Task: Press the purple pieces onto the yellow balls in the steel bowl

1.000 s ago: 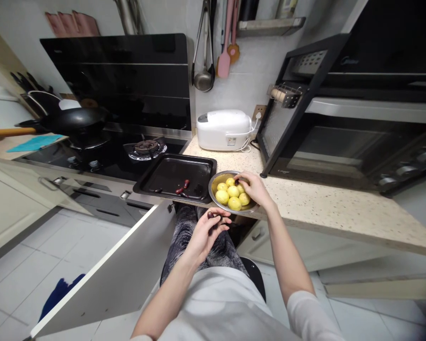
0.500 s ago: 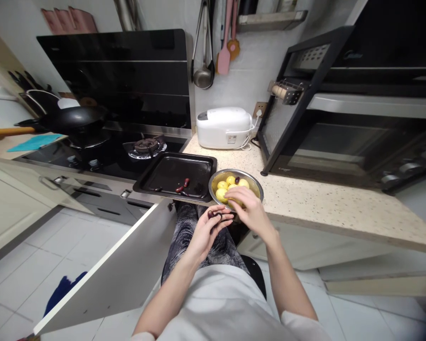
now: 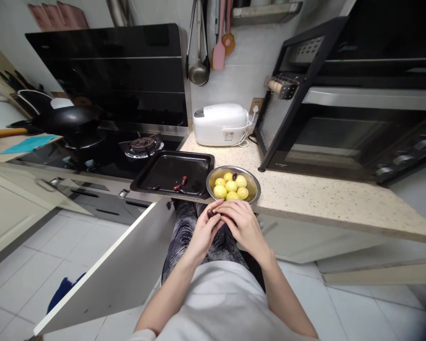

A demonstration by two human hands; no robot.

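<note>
Close together over my lap, just in front of the metal bowl (image 3: 257, 192), are my two hands. My left hand (image 3: 205, 228) holds a small dark reddish-brown oval piece (image 3: 210, 213), its kind unclear, between thumb and fingers. Curled fingers of my right hand (image 3: 242, 220) meet the left fingertips at that piece; whether they pinch a part of it is hidden. Several yellow round pieces (image 3: 230, 186) lie in the bowl, and one dark oval piece (image 3: 235, 176) rests on top of them. Left of the bowl, a black baking tray (image 3: 170, 169) carries several dark-red elongated pieces (image 3: 184, 180).
A white appliance (image 3: 220, 124) with a cord stands at the wall behind the bowl. To the right is a large black oven (image 3: 326, 142) in a rack. A gas burner (image 3: 142, 145) and a wok (image 3: 71, 118) are left. An open cabinet door (image 3: 106, 279) juts out beside my legs.
My right hand has drawn back from over the bowl to the fingers of my left hand, uncovering more yellow pieces. The camera view has shifted slightly.
</note>
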